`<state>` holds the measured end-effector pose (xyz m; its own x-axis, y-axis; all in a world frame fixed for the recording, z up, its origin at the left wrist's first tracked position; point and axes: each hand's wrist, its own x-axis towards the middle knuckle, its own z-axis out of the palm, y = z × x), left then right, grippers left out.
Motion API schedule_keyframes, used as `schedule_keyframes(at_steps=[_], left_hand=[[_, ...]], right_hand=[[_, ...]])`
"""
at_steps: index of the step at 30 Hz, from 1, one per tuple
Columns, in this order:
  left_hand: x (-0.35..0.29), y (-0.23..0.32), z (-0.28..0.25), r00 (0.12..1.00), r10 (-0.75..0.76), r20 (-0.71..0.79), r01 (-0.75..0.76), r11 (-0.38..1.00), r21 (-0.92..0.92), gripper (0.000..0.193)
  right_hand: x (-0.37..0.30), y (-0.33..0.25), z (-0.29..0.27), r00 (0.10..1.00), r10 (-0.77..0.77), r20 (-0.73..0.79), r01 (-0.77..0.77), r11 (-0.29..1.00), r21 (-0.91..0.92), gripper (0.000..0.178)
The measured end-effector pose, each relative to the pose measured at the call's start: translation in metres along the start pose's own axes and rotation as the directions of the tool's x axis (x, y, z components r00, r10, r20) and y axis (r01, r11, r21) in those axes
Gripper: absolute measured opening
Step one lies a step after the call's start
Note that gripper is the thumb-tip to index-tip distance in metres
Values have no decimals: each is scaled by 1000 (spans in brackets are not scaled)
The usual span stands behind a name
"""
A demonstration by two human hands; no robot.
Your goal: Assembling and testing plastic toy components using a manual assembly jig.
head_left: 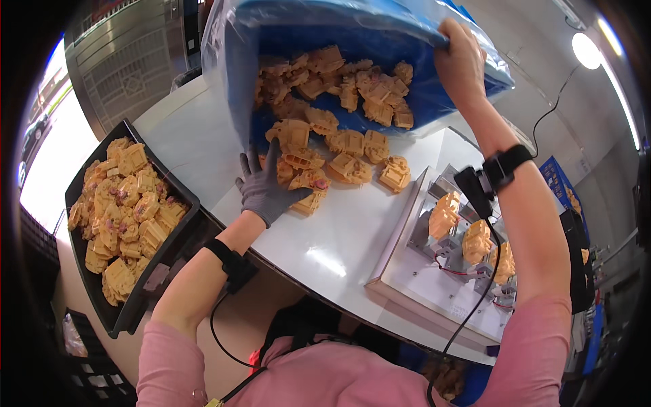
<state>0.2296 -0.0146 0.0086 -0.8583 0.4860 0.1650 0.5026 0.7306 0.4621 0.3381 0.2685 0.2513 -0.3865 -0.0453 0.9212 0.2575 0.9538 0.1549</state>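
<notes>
A blue bin with a transparent plastic liner lies tipped at the far side of the white table, its mouth facing me. My right hand is bare and closed around the bin's upper rim. Inside sits a heap of tan molded plastic parts, and several more parts lie spilled on the tabletop in front of the mouth. My left hand, in a grey glove, has its fingers spread against the left side of the spilled parts; it grips none of them.
A black crate full of similar parts stands left of the table. On the right, a white fixture board carries metal blocks with several tan parts mounted. A black cable hangs from my right wrist strap across the board.
</notes>
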Motion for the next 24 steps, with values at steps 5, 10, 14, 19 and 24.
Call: schedule_keyframes(at_steps=[5,10,14,19,24], left_hand=[[-6,7,-6,998,-42,39,40,998,56,134],[-2,-3,2,1000,-2,-7,2,1000,16,135],[-5,1,-4,1000,-22,19,21,999,40,135],[-8,4,-4,999,19,32,-20,999,43,129],[-8,-1,-8,998,1,58,-4,999,46,128]], right_hand=[[-13,9,-13,989,68,134,-77,995,63,20],[2,11,3,997,9,79,-13,999,51,23],[16,8,16,998,15,68,-16,1000,6,15],[47,26,40,995,-21,98,26,999,-46,20],[78,-4,60,991,-12,132,27,993,-113,34]])
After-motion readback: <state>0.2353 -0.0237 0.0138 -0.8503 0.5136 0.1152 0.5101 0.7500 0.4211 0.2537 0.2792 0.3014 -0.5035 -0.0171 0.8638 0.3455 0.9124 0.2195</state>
